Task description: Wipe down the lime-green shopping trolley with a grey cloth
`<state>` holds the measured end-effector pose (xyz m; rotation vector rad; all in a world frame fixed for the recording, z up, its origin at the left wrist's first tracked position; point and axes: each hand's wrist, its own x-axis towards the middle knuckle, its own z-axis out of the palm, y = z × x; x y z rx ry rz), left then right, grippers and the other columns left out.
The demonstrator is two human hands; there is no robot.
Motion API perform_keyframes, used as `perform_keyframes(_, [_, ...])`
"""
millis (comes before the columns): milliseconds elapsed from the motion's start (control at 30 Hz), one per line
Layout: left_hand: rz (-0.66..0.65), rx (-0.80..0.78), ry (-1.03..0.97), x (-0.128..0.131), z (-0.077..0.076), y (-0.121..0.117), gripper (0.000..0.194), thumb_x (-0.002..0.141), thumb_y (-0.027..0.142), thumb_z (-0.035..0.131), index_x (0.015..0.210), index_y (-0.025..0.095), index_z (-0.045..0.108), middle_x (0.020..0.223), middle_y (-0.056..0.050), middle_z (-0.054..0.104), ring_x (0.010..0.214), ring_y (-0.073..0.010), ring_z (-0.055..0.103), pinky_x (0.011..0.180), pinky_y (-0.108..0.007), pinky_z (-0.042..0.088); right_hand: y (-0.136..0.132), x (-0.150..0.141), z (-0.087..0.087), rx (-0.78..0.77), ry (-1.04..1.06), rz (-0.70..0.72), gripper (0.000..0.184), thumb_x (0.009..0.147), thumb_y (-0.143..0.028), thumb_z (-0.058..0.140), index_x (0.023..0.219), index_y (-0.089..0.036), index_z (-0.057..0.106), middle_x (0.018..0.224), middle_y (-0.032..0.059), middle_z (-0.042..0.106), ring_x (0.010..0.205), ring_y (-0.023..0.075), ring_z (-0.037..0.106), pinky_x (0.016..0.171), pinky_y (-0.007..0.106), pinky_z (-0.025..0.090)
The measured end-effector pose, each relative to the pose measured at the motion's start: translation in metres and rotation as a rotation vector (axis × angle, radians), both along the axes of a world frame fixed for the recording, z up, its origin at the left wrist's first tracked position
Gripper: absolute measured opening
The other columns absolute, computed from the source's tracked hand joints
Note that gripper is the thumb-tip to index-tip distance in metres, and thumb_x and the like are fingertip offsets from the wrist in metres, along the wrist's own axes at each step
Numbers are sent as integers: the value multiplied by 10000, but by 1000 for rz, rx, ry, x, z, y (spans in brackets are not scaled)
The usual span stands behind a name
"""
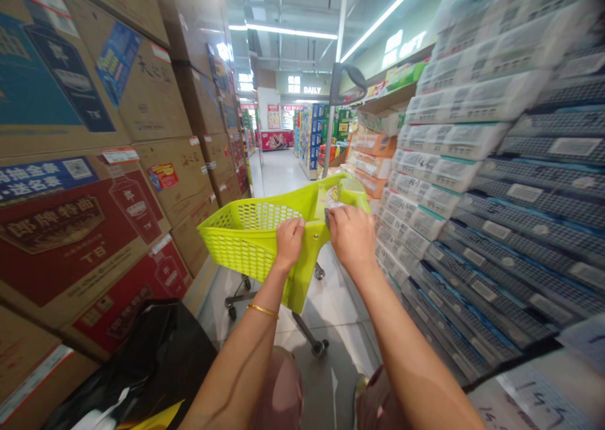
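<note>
In front of me stands a lime-green shopping cart (236,241) with a perforated basket on a grey wheeled frame. My left hand (289,242) is closed over the basket's near rim, thumb on top. To its right, my right hand (352,234) curls its fingers over the cart's rear part, beside a moulded child seat section (352,190). A small greyish patch shows under the right fingertips; I cannot make out what it is. From the cart rises a pale pole with a dark grey loop handle (347,84). The basket's visible inner wall is bare.
Stacked cartons (155,108) wall the left side. On the right rise piles of wrapped white packs (439,140) and dark checked packs (501,228). A black bag (161,348) lies at lower left. Tiled floor (278,165) runs ahead between shelves (309,137).
</note>
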<state>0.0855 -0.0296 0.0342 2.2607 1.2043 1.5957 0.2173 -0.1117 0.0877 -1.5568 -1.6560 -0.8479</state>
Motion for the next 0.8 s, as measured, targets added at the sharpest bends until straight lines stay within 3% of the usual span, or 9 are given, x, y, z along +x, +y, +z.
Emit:
perform_keyframes(233, [-27,-10,37,-15,2,3,393,950,342,271,719,205,558,801,-45,635,807,-171,578,774,-300,439,-2,-16,-7,87,-42,5,166,893,-240,497,959,-178,637,872,71,641,813,205,476,736,343,307])
perform_keyframes(333, [60,50,147,-15,12,-7,359,946,304,281,797,195,590,846,-61,650,875,-194,578,866,-351,409,-3,-18,-9,92,-46,22,184,902,-234,481,990,-178,633,902,81,637,837,206,477,753,345,313])
perform_keyframes(400, [87,137,186,-10,21,-17,284,934,303,341,939,189,600,979,-74,656,992,-213,559,969,-399,345,-3,-18,-10,84,-31,40,193,908,-234,472,1001,-179,632,922,85,637,855,208,477,763,345,316])
perform_keyframes(467, [43,167,176,1,30,-26,284,939,302,338,1011,194,591,1046,-71,648,1034,-206,547,987,-389,337,-3,-17,-9,76,-8,55,200,913,-243,467,1010,-180,631,934,82,641,861,209,479,774,342,318])
perform_keyframes(533, [-50,118,171,14,34,-30,340,957,276,272,940,207,605,979,-58,659,977,-187,570,915,-348,395,-3,-16,-9,73,9,67,208,915,-249,464,1019,-173,628,936,79,646,860,207,483,789,338,321])
perform_keyframes(633, [-12,55,132,32,30,-28,371,959,260,240,865,189,592,880,-81,656,877,-209,583,833,-365,424,-2,-12,-10,73,0,85,213,916,-240,462,1031,-162,623,945,82,649,864,204,490,804,333,328])
perform_keyframes(800, [27,78,140,42,19,-22,382,964,269,211,822,199,559,853,-73,637,857,-200,572,825,-358,414,0,0,-13,94,-35,107,225,922,-253,446,1019,-165,630,975,89,649,886,206,497,826,348,338])
